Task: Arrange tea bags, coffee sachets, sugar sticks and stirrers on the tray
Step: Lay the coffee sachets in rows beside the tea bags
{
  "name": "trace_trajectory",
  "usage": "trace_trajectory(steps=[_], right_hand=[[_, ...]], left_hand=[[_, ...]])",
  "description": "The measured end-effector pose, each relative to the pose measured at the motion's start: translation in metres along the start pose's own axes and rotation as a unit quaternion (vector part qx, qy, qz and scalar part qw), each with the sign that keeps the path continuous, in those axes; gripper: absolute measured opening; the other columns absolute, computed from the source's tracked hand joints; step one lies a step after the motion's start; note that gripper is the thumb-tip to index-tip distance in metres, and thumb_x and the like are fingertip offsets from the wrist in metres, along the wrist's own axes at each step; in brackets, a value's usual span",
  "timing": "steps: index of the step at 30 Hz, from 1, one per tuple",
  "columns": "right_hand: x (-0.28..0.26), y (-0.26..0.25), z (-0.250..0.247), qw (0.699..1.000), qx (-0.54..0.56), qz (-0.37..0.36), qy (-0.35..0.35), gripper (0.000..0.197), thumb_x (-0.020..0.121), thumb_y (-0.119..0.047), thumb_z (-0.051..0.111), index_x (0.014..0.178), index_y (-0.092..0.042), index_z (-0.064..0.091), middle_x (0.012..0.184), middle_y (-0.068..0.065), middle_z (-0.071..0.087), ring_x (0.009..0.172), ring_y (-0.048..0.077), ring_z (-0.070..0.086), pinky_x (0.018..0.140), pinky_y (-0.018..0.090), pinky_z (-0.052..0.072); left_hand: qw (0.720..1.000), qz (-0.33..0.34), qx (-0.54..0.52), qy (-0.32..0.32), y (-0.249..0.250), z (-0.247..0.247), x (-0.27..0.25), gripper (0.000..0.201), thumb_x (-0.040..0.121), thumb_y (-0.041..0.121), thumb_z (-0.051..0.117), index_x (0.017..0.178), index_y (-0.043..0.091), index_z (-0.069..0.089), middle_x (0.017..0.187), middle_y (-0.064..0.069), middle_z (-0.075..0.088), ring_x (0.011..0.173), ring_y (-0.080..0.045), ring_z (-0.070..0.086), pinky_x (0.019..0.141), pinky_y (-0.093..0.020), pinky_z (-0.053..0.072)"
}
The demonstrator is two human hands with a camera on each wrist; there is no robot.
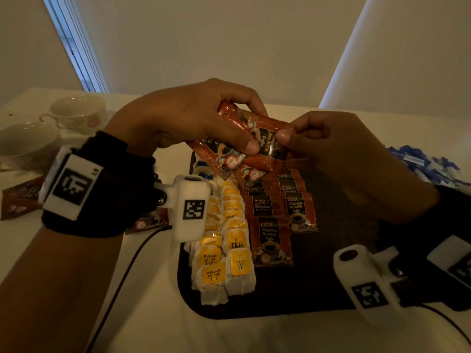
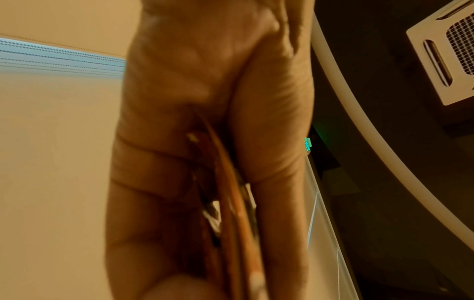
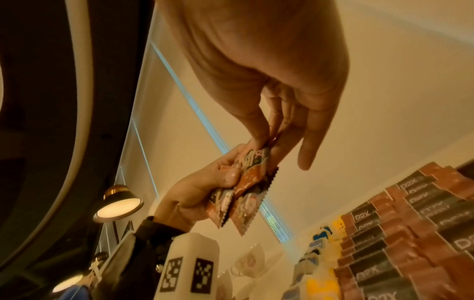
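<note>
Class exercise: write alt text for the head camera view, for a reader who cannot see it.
Both hands hold coffee sachets above a dark tray: left hand grips them, right hand pinches one. Tea bags and coffee rows lie below.

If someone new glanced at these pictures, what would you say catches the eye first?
Most striking is the fan of red coffee sachets held up mid-frame, gripped by the left hand while the right hand pinches one end. Below, on the dark tray, lie neat rows of yellow-tagged tea bags beside D2X coffee packets.
</note>
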State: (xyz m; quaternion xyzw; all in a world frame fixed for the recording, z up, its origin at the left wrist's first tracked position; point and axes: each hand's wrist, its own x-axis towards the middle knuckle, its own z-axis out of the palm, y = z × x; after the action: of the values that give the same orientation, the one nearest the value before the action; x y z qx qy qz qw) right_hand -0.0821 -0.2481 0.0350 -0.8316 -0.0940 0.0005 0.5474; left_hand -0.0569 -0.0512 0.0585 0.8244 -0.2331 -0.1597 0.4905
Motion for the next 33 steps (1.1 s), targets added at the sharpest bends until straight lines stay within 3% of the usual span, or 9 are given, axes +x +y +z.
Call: trace_trajectory(steps=[3, 5, 8, 11, 13, 16, 19, 25, 33], right_hand=[[-0.002, -0.001, -0.008, 0.999, 0.045, 0.030, -0.004, 0.004, 0.088, -0.014, 0.057, 0.088, -0.009, 0.058, 0.082, 0.010, 0.071, 0.078, 0.024, 0.070, 0.075, 0.037, 0.058], [-0.001, -0.001, -0.016, 1.000, 0.012, 0.016, 0.010, 0.004, 0.091, -0.011, 0.053, 0.093, -0.012, 0.056, 0.085, 0.015, 0.069, 0.081, 0.029, 0.069, 0.076, 0.039, 0.057], [0.001, 0.003, -0.031, 0.993, -0.117, 0.000, 0.006, 0.013, 0.095, -0.010, 0.047, 0.100, -0.019, 0.055, 0.087, 0.015, 0.064, 0.080, 0.025, 0.066, 0.064, 0.023, 0.056], [-0.001, 0.015, -0.042, 0.978, -0.201, 0.035, -0.045, 0.016, 0.096, -0.011, 0.045, 0.101, -0.024, 0.054, 0.086, 0.003, 0.061, 0.070, 0.020, 0.066, 0.054, 0.023, 0.056], [-0.001, 0.027, -0.049, 0.962, -0.261, 0.046, -0.069, 0.016, 0.092, -0.014, 0.053, 0.104, -0.025, 0.053, 0.087, -0.002, 0.062, 0.067, 0.016, 0.065, 0.047, 0.020, 0.051], [-0.001, 0.042, -0.053, 0.943, -0.304, 0.078, -0.109, 0.022, 0.080, -0.021, 0.067, 0.099, -0.021, 0.056, 0.088, -0.006, 0.064, 0.073, 0.006, 0.062, 0.061, 0.018, 0.048], [0.001, 0.049, -0.052, 0.923, -0.339, 0.085, -0.163, 0.012, 0.074, -0.026, 0.072, 0.082, -0.023, 0.063, 0.083, -0.010, 0.064, 0.073, 0.000, 0.060, 0.064, 0.014, 0.046], [0.005, 0.052, -0.050, 0.907, -0.326, 0.067, -0.258, 0.018, 0.082, -0.012, 0.064, 0.088, -0.028, 0.063, 0.090, -0.016, 0.064, 0.086, -0.005, 0.061, 0.075, 0.017, 0.047], [0.008, 0.061, -0.043, 0.887, -0.380, 0.073, -0.253, 0.013, 0.078, -0.021, 0.071, 0.084, -0.029, 0.063, 0.081, -0.021, 0.058, 0.077, -0.010, 0.055, 0.064, 0.010, 0.037]], left_hand=[[1.000, -0.005, 0.005, 0.004, -0.001, -0.002, -0.001, 0.037, 0.061, 0.015, 0.075, 0.097, 0.017, 0.066, 0.095, -0.007, 0.073, 0.078, -0.021, 0.072, 0.056, -0.028, 0.058], [1.000, -0.014, 0.023, 0.007, -0.002, -0.004, -0.002, 0.037, 0.061, 0.016, 0.075, 0.097, 0.018, 0.067, 0.093, -0.005, 0.073, 0.076, -0.019, 0.072, 0.056, -0.026, 0.058], [0.998, -0.018, 0.050, 0.028, -0.002, -0.010, -0.004, 0.035, 0.062, 0.019, 0.075, 0.096, 0.023, 0.068, 0.091, 0.005, 0.073, 0.077, -0.015, 0.072, 0.054, -0.022, 0.056], [0.997, -0.017, 0.044, 0.054, -0.002, -0.017, -0.007, 0.033, 0.062, 0.018, 0.074, 0.094, 0.025, 0.068, 0.090, 0.005, 0.073, 0.074, -0.014, 0.072, 0.050, -0.019, 0.054], [0.997, -0.018, 0.041, 0.060, -0.002, -0.020, -0.009, 0.032, 0.060, 0.020, 0.074, 0.091, 0.028, 0.068, 0.086, 0.007, 0.073, 0.072, -0.013, 0.072, 0.048, -0.019, 0.053], [0.996, -0.021, 0.051, 0.066, -0.003, -0.020, -0.009, 0.034, 0.052, 0.028, 0.074, 0.085, 0.034, 0.069, 0.084, 0.011, 0.073, 0.072, -0.012, 0.072, 0.047, -0.018, 0.052], [0.995, -0.028, 0.057, 0.073, -0.005, -0.018, -0.007, 0.030, 0.055, 0.025, 0.074, 0.082, 0.036, 0.068, 0.082, 0.011, 0.073, 0.072, -0.011, 0.071, 0.049, -0.019, 0.053], [0.994, -0.035, 0.067, 0.081, -0.006, -0.020, -0.008, 0.031, 0.057, 0.023, 0.074, 0.085, 0.035, 0.068, 0.081, 0.013, 0.072, 0.071, -0.011, 0.071, 0.049, -0.022, 0.055], [0.994, -0.038, 0.076, 0.072, -0.006, -0.019, -0.008, 0.032, 0.058, 0.023, 0.073, 0.087, 0.034, 0.067, 0.080, 0.013, 0.073, 0.070, -0.012, 0.072, 0.050, -0.022, 0.055]])
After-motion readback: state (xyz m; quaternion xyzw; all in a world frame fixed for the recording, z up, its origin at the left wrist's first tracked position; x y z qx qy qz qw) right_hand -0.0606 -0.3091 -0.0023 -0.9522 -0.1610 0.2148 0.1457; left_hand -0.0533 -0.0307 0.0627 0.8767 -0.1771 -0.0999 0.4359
